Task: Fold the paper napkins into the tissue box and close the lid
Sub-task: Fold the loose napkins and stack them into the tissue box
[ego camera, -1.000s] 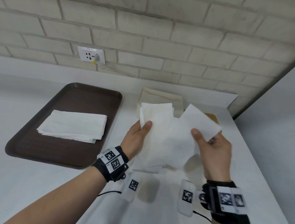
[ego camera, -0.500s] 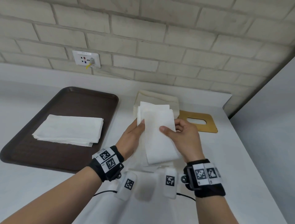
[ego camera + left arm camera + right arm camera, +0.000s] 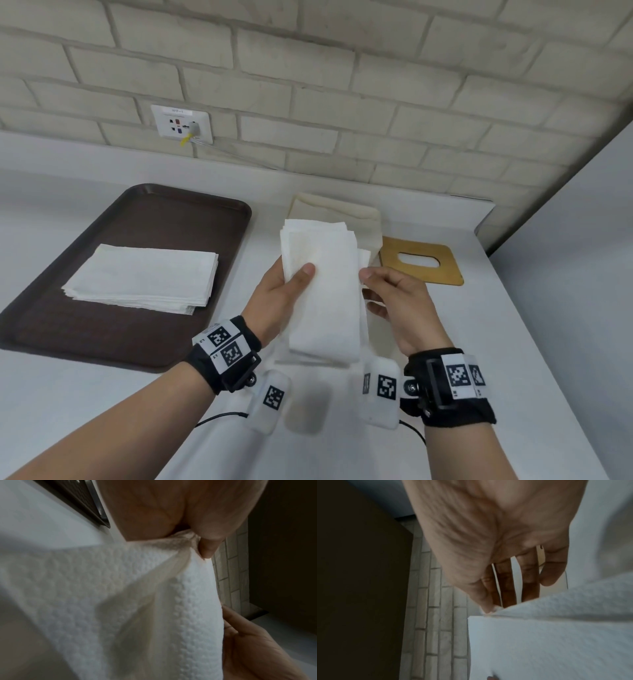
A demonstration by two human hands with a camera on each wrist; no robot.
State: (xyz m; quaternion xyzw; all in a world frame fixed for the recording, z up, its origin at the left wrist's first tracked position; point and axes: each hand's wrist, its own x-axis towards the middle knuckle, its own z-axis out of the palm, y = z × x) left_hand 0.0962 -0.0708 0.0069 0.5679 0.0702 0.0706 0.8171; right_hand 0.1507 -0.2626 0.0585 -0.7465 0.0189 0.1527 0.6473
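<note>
left hand [image 3: 279,294] pinches folded napkin [image 3: 322,291] held above desk [image 3: 513,342], thumb on top; right hand [image 3: 399,298] pinches its right edge. fold step looks in hand. beyond: napkin stack [image 3: 144,277] on brown tray [image 3: 68,318], open tissue box [image 3: 337,214], wooden lid [image 3: 421,263] beside it. next, likely: lower fold flat into box.

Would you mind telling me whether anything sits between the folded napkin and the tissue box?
Nothing visible does: the napkin, held in both hands, hangs just in front of the open box; its lid lies off to the right.
</note>
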